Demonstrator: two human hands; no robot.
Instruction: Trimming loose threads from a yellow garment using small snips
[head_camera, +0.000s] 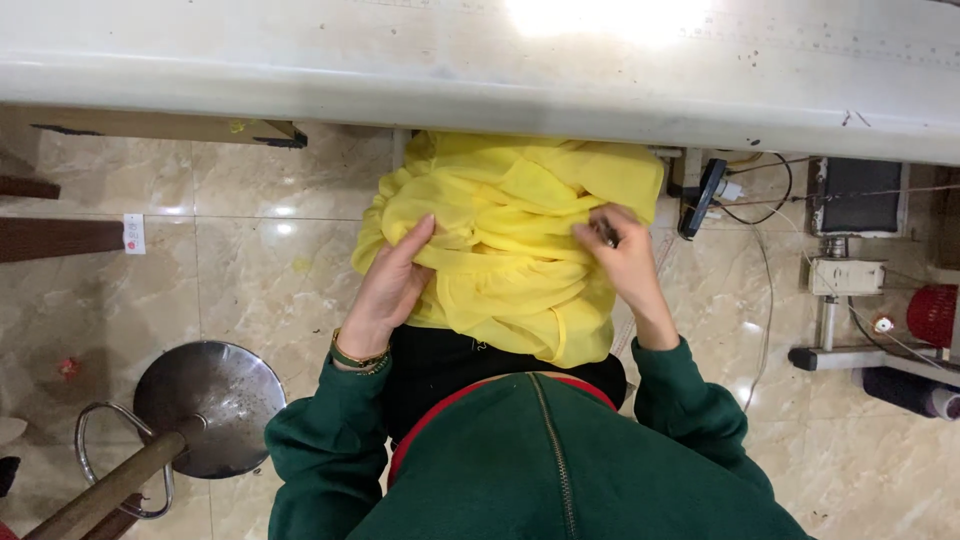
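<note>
Cloth (510, 240) on lap — stool (208, 405) left
</note>
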